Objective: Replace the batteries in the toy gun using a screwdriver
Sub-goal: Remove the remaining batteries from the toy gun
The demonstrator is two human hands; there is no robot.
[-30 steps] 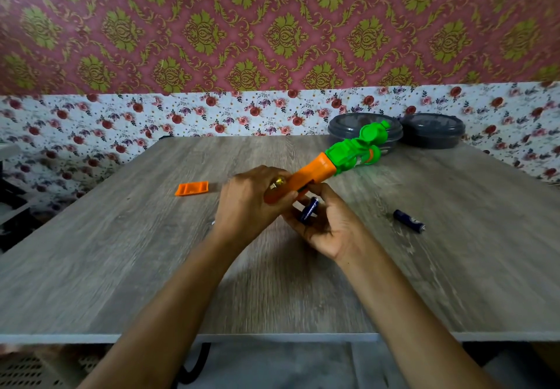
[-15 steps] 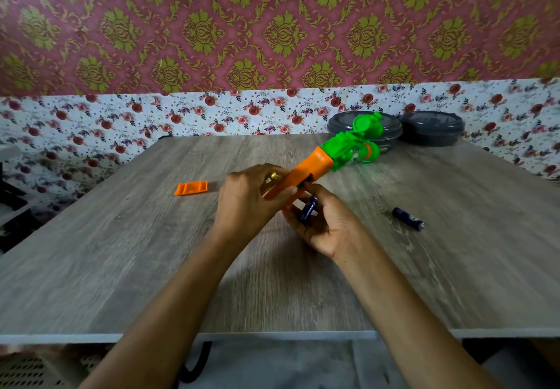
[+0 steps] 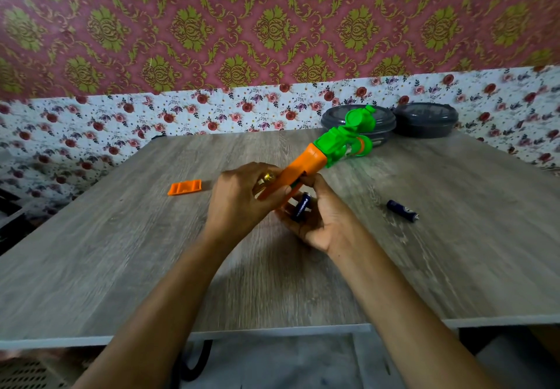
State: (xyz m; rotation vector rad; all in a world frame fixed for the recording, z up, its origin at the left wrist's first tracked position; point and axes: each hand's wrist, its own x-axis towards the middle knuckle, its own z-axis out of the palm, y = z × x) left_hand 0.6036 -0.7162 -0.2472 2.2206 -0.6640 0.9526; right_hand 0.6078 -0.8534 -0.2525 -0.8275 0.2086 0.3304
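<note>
An orange and green toy gun (image 3: 321,155) is held above the middle of the table, its green barrel pointing up and to the right. My left hand (image 3: 242,197) grips its orange handle, with a gold part showing at the butt. My right hand (image 3: 318,219) sits just under the handle, holding a dark blue battery (image 3: 300,207) in its palm while its fingertips touch the handle's underside. A second dark blue battery (image 3: 402,210) lies on the table to the right. The orange battery cover (image 3: 185,187) lies to the left. No screwdriver is visible.
Two dark grey lidded round containers (image 3: 425,119) stand at the back right against the flowered wall, one partly behind the gun's barrel. The grey wooden table (image 3: 121,252) ends at a pale front edge near me.
The toy gun's barrel has tipped slightly lower and leftward. Both hands stay at the handle, the right hand's fingers shifting closer against its underside.
</note>
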